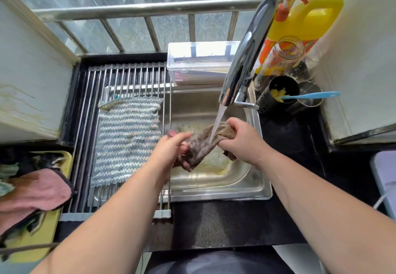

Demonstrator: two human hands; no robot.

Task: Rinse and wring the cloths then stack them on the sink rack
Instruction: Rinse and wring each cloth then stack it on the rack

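Both hands grip one brown cloth over the sink. The left hand is curled round its lower end and the right hand is bunched round its upper end, so the cloth stretches between them. One stream of water from the single tap falls onto the middle of the cloth.

One striped cloth lies flat on the rack, which covers the left part of the sink. Left of the rack, one yellow tray on the dark desk holds a pink cloth on top of other crumpled cloths, whose number cannot be told.

Behind the sink stands one clear box. Right of the tap stand one yellow bottle, one jar and one black holder.
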